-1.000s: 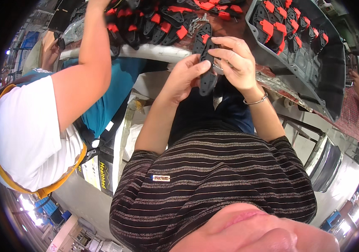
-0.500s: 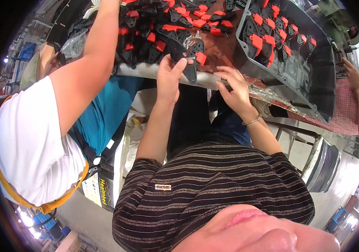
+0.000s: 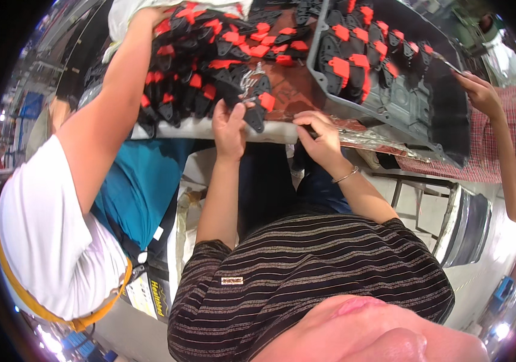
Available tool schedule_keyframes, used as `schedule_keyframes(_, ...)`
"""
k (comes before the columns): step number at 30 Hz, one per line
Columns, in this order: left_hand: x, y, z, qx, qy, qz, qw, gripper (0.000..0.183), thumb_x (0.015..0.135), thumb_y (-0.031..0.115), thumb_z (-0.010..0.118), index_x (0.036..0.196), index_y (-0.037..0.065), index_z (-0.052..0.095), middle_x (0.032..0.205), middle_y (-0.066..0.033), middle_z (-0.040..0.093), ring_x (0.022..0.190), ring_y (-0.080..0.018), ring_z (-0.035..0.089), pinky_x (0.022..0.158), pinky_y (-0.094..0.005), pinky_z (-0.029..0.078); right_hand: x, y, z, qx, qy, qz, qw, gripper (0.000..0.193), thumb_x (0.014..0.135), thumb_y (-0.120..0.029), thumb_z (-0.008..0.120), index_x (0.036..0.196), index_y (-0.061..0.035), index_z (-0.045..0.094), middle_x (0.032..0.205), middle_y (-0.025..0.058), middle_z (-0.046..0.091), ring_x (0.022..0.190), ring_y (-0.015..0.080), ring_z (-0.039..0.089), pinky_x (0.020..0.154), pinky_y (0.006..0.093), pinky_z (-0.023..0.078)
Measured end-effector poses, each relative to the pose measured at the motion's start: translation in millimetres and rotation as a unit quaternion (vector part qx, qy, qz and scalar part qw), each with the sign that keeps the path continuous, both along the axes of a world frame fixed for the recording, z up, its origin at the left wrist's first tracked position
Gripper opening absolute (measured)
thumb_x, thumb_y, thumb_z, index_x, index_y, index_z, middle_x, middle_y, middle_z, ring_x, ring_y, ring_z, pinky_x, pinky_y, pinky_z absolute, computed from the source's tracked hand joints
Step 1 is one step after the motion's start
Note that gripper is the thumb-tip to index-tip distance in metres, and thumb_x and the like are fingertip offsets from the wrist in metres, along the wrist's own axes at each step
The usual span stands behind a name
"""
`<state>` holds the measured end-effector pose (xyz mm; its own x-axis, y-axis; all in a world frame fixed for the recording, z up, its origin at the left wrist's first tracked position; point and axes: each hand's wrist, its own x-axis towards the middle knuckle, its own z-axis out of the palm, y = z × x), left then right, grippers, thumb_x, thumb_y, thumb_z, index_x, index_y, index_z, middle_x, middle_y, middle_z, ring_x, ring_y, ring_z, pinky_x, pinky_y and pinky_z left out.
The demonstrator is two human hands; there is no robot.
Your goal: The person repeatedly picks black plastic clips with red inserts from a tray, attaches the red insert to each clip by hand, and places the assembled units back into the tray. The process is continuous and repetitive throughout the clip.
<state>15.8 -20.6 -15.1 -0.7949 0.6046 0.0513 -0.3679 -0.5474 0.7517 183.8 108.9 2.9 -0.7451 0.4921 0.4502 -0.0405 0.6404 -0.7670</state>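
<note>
Left hand [image 3: 229,127] at near table edge [image 3: 209,130], fingers curled around black plastic clip with red tab [image 3: 258,108]; clip upright against pile of same black-and-red clips [image 3: 209,54]. Right hand [image 3: 321,136] just beside, fingers pinched on thin clear plastic wrap [image 3: 366,130]. Grey moulded tray [image 3: 427,102] with more clips to right. Co-worker's arm [image 3: 113,114] reaching into pile.

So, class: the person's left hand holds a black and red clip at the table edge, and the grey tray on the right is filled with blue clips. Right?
Not quite. In the head view the left hand holds a black and red clip, but the grey tray holds black and red clips, not blue.
</note>
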Motion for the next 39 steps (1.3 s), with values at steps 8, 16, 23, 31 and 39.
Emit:
schedule_keyframes(8, -2, 1, 2, 0.024, -0.005, -0.017, 1.0, 0.015, 0.094, 0.005, 0.053, 0.109, 0.003, 0.055, 0.097, -0.008, 0.062, 0.085, -0.0133, 0.062, 0.069, -0.0242, 0.052, 3, 5, -4, -0.019, 0.009, 0.001, 1.0, 0.009, 0.078, -0.002, 0.064, 0.087, -0.0034, 0.064, 0.096, 0.0089, 0.065, 0.091, 0.0264, 0.063, 0.082, 0.0339, 0.049)
schedule_keyframes(16, -1, -3, 4, -0.021, 0.003, -0.011, 1.0, 0.017, 0.093, 0.007, 0.055, 0.11, 0.004, 0.053, 0.093, -0.0084, 0.064, 0.082, -0.0109, 0.061, 0.068, -0.0213, 0.05, 3, 1, 1, -0.032, 0.004, 0.002, 0.999, 0.007, 0.078, -0.003, 0.064, 0.086, -0.0037, 0.064, 0.094, 0.0092, 0.065, 0.09, 0.0261, 0.063, 0.081, 0.0341, 0.049)
schedule_keyframes(23, 1, -2, 5, -0.034, -0.013, -0.007, 0.999, 0.016, 0.092, 0.008, 0.057, 0.108, 0.006, 0.054, 0.09, -0.0072, 0.066, 0.071, -0.0061, 0.057, 0.052, -0.014, 0.038, 3, 0, -1, -0.011, 0.006, -0.001, 1.0, 0.009, 0.078, -0.001, 0.065, 0.087, -0.0036, 0.064, 0.095, 0.0096, 0.066, 0.091, 0.0263, 0.063, 0.081, 0.0341, 0.049)
schedule_keyframes(31, -1, -1, 2, -0.033, 0.0, -0.004, 0.999, 0.018, 0.091, 0.008, 0.059, 0.108, 0.005, 0.054, 0.089, -0.0075, 0.066, 0.076, -0.0077, 0.059, 0.055, -0.0154, 0.039, 3, 2, -4, -0.013, 0.011, 0.005, 1.0, 0.01, 0.077, 0.0, 0.065, 0.087, -0.0027, 0.063, 0.095, 0.0103, 0.066, 0.092, 0.0262, 0.063, 0.082, 0.0343, 0.049)
schedule_keyframes(39, -4, -6, -4, -0.011, -0.015, -0.025, 0.999, 0.023, 0.09, 0.006, 0.061, 0.111, 0.004, 0.052, 0.102, -0.0028, 0.06, 0.087, -0.0119, 0.062, 0.063, -0.0164, 0.045, 4, 2, -1, 0.004, 0.014, 0.014, 1.0, 0.009, 0.077, -0.001, 0.065, 0.086, -0.0029, 0.063, 0.094, 0.0101, 0.066, 0.09, 0.0264, 0.064, 0.08, 0.0344, 0.049)
